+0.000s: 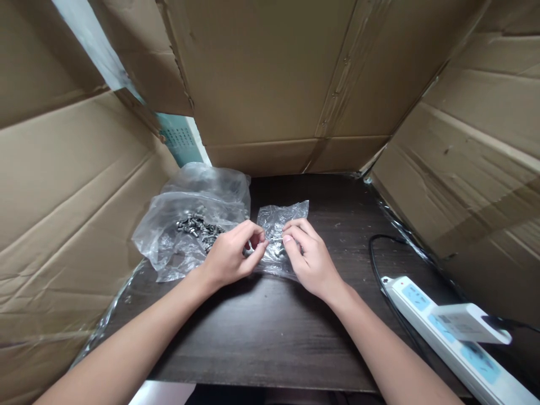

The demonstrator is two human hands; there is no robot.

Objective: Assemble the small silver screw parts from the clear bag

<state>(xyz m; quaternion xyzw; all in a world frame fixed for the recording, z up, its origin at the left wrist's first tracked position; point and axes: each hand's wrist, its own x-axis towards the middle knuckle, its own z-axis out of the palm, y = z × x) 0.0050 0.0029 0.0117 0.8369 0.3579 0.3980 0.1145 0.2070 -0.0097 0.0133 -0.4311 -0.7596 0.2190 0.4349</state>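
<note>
A large clear plastic bag (158, 247) lies on the left, with a heap of small metal bolts (198, 228) on it. Beside it, a smaller clear plastic bag (276, 214) is spread flat under my fingers. My left hand (232, 253) is closed, thumb and index finger pinched at the small bag's left side; what sits between the tips is too small to name. My right hand (310, 256) is curled, its thumb pressed towards the index finger, and its grip is hidden. A shiny small metal piece (279, 250) shows just by the right thumb.
Cardboard walls (270, 84) enclose the dark wooden table (261, 332) at the back and both sides. A white power strip (442, 332) with a plugged-in white adapter (472, 323) lies on the right. A black cable (373, 264) loops beside it.
</note>
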